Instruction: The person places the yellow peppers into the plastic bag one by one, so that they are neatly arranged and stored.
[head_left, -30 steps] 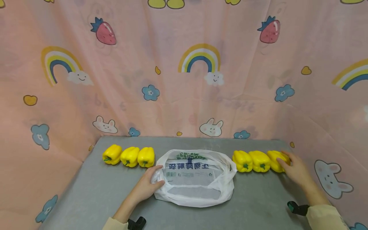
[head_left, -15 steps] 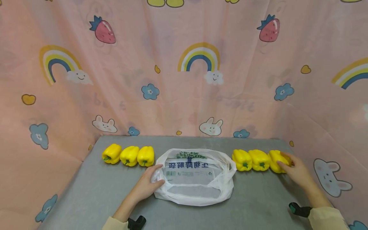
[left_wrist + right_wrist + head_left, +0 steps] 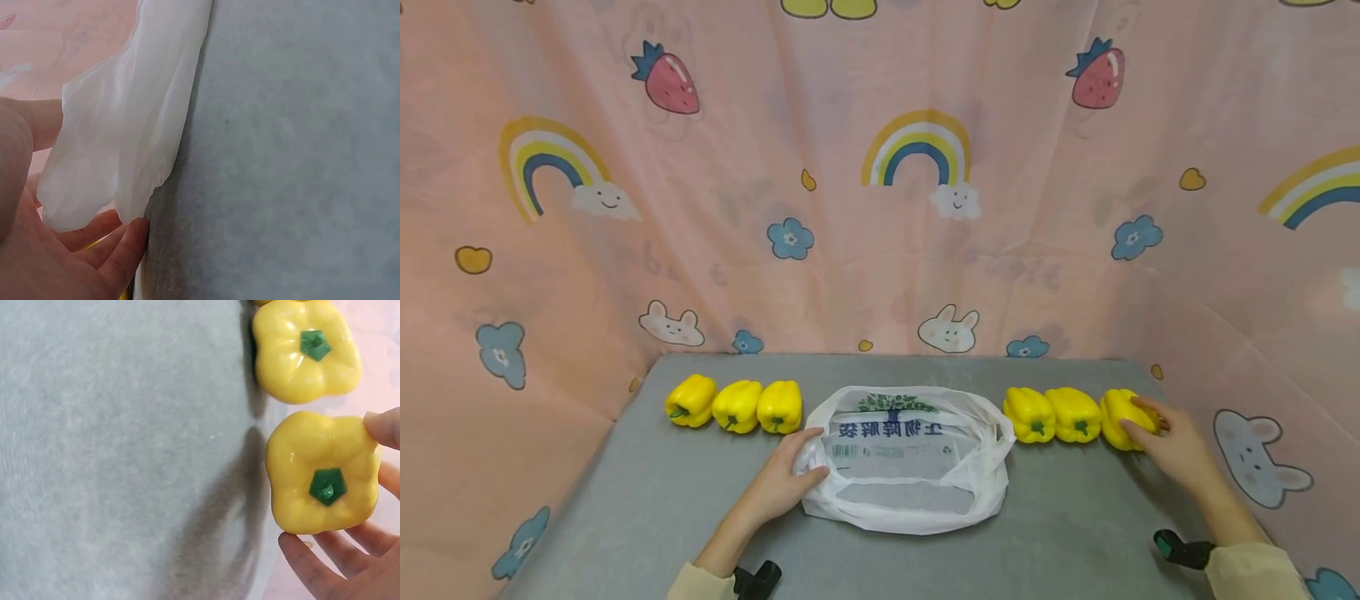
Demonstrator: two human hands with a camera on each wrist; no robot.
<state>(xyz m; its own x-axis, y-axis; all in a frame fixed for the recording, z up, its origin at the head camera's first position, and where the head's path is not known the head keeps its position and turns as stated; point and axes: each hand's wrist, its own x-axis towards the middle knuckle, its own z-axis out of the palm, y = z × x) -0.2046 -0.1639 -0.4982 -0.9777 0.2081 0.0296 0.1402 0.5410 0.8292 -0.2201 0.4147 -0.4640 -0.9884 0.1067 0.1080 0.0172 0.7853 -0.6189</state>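
Observation:
A white plastic bag lies mid-table with its mouth spread open, showing a green tree print and blue characters. At its left end my left hand holds the side, thumb and fingers apart around the bag's edge. In the left wrist view the thin plastic hangs between them and hides the thumb tip. My right hand grips the outermost yellow bell pepper on the right. Seen from the right wrist, that bell pepper has its green stem facing the camera, the thumb on one side and fingers on the other.
Two more yellow bell peppers stand between the bag and my right hand. Three others line up left of the bag. The grey table meets a pink patterned cloth behind and at both sides.
My right hand has taken a fuller grip on the outermost bell pepper, which has turned slightly and shifted a little away from its neighbour. The left hand and bag stay in place.

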